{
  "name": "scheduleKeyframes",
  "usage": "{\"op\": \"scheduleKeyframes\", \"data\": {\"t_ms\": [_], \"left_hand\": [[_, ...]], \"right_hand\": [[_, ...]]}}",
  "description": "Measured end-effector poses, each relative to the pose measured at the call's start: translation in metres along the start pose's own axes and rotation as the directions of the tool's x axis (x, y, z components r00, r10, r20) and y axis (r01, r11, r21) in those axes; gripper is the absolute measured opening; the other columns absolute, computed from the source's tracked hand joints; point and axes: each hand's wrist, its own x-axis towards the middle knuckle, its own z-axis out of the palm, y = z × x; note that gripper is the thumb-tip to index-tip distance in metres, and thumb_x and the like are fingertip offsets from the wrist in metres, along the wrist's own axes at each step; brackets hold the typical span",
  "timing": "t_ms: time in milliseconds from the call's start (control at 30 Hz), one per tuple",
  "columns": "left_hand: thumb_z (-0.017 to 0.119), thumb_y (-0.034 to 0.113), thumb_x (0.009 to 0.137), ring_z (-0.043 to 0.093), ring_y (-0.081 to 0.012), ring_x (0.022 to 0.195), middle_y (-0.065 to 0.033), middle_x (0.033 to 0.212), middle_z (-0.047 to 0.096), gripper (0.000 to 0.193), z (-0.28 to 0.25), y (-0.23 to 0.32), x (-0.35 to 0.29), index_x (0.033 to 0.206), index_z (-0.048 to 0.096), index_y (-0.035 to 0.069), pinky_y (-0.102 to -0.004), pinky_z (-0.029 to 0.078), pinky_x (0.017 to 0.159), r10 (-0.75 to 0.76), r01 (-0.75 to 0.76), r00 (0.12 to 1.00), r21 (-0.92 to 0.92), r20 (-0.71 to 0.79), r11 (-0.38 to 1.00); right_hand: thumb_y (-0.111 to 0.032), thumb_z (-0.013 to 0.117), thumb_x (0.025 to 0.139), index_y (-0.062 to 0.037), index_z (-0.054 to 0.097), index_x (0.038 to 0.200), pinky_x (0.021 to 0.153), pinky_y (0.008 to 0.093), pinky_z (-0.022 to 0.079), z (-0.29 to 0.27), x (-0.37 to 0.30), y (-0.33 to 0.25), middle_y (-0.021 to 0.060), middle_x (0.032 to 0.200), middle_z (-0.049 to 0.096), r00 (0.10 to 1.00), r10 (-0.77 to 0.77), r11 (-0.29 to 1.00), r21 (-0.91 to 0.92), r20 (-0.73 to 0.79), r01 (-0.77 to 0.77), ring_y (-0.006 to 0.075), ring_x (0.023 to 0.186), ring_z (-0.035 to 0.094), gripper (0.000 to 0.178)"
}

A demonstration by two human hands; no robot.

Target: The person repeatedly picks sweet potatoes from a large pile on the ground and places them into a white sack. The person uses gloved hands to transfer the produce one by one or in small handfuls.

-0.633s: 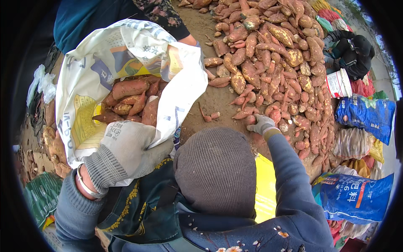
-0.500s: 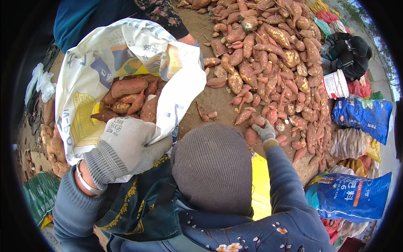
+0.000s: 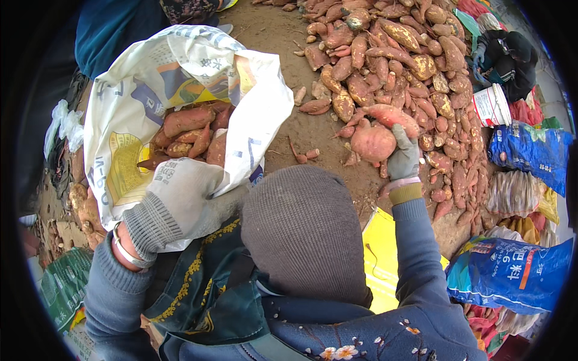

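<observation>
My gloved left hand (image 3: 189, 195) is closed on the near rim of a white woven sack (image 3: 265, 120). The sack stands with its mouth spread, and reddish sweet potatoes (image 3: 186, 122) lie inside. My fingertips there are partly hidden by the hand itself. To the right, my gloved right hand (image 3: 404, 156) grips sweet potatoes above the ground: a fat round one (image 3: 372, 142) and a longer one (image 3: 394, 117) lying against it. The large heap of sweet potatoes (image 3: 421, 66) rises just beyond that hand.
A brown knit hat (image 3: 304, 231) fills the near middle, between my arms. Beside my right forearm lies a yellow sheet (image 3: 382, 265). Blue sacks (image 3: 512, 274) and a white bucket (image 3: 492, 105) line the right. One person (image 3: 512, 63) crouches far right; another's clothing (image 3: 117, 33) shows far left.
My right hand has lifted from the ground, with a round sweet potato and a longer one now in its grip. My left hand stays on the sack's rim. The far-left person's hand has left the sack.
</observation>
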Motion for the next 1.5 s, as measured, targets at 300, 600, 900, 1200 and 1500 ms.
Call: {"op": "scheduleKeyframes", "data": {"t_ms": [300,600,900,1200,1500], "left_hand": [[0.063,0.047,0.098,0.073,-0.0361,0.085,-0.0196,0.084,0.072,0.042,-0.002,0.006,-0.001,0.096,0.075,0.007,-0.0457,0.057,0.078,-0.01,0.006,0.998,0.065,0.069,0.998],[0.072,0.035,0.094,0.068,-0.0359,0.063,-0.0199,0.069,0.065,0.038,0.006,-0.005,-0.004,0.078,0.071,0.001,-0.042,0.051,0.059,-0.033,0.027,0.998,-0.117,-0.052,0.993],[0.076,0.027,0.093,0.072,-0.0289,0.063,-0.0181,0.077,0.071,0.03,0.006,-0.006,0.0,0.096,0.074,-0.003,-0.0367,0.055,0.059,-0.007,0.003,1.0,-0.152,-0.028,0.988],[0.077,0.019,0.091,0.074,-0.0306,0.067,-0.0203,0.081,0.073,0.026,0.01,-0.001,0.004,0.098,0.073,-0.005,-0.0379,0.056,0.063,-0.088,0.066,0.993,-0.254,-0.076,0.965],[0.074,0.017,0.094,0.071,-0.0256,0.065,-0.0176,0.081,0.074,0.024,0.005,-0.001,0.004,0.103,0.073,-0.005,-0.0344,0.054,0.061,-0.095,0.098,0.995,-0.236,0.021,0.967]], "right_hand": [[-0.018,0.074,0.095,-0.0055,0.069,0.124,0.088,0.0331,0.06,0.273,0.027,-0.081,0.008,0.115,0.073,0.543,-0.551,0.814,0.266,0.634,0.516,0.0183,0.103,0.071,0.032],[-0.007,0.078,0.09,0.0043,0.068,0.124,0.079,0.0251,0.054,0.218,0.07,-0.059,0.0035,0.103,0.072,0.76,-0.293,0.922,-0.04,0.58,0.386,0.0093,0.089,0.065,0.037],[-0.068,0.072,0.083,0.0037,0.051,0.14,0.104,0.0467,0.05,-0.022,0.057,0.109,0.0237,0.136,0.063,0.806,0.431,-0.326,-0.903,-0.406,-0.28,0.0375,0.122,0.066,0.094],[-0.022,0.069,0.084,-0.0228,0.032,0.154,0.104,0.0477,0.051,-0.066,-0.008,0.13,0.021,0.141,0.052,0.899,0.39,-0.182,-0.974,-0.2,-0.138,0.0392,0.126,0.059,0.08],[-0.028,0.081,0.077,-0.0156,0.04,0.145,0.107,0.0462,0.049,-0.087,0.03,0.119,0.0168,0.15,0.049,0.859,0.355,-0.436,-0.878,-0.37,-0.198,0.0362,0.131,0.059,0.08]]}}
